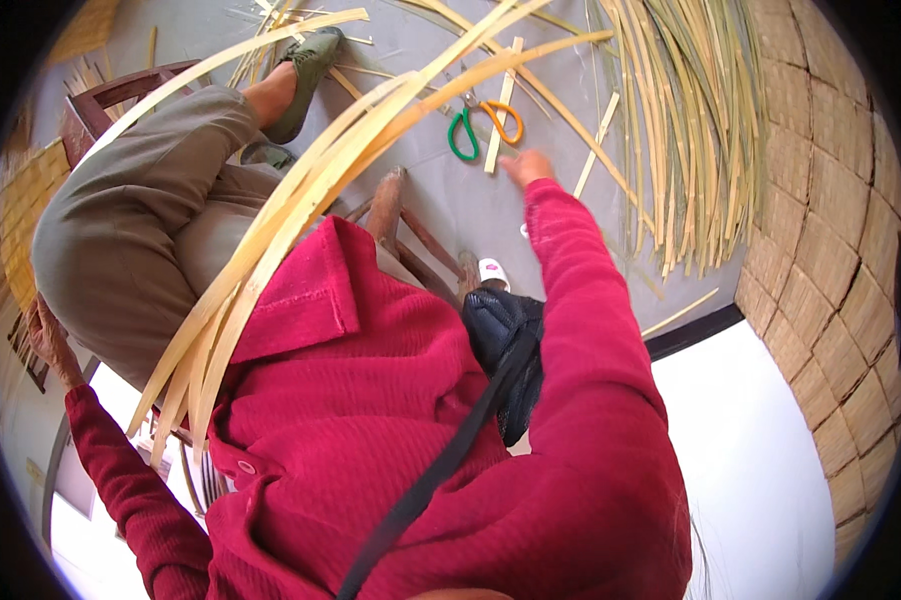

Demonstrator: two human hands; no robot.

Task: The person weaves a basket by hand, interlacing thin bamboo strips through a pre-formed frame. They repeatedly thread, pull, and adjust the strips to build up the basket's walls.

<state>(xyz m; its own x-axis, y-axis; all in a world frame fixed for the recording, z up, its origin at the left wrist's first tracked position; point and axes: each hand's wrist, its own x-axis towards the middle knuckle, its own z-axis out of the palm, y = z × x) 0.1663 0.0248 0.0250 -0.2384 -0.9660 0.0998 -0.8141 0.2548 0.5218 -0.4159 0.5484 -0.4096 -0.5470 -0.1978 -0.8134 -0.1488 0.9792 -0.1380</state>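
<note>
My right hand (527,168) reaches down toward the floor, slightly blurred, with its fingers apart and nothing visible in them. Close to it lies a pair of scissors (511,112) with one green and one orange handle loop. A short pale bamboo strip (494,152) lies beside the scissors, its near end by my fingers. Across my lap rests a bundle of long, split bamboo strips (315,185), fanning out at both ends. My left hand (50,340) is low at the far left, beside my bent knee and the chair; its fingers are mostly hidden.
A large pile of long green and yellow strips (685,130) covers the floor at the right. Beyond it stands a woven mat wall (820,210). Loose strips (595,145) lie about the grey floor. A wooden chair (95,105) is at the left, and a black bag (500,330) hangs at my side.
</note>
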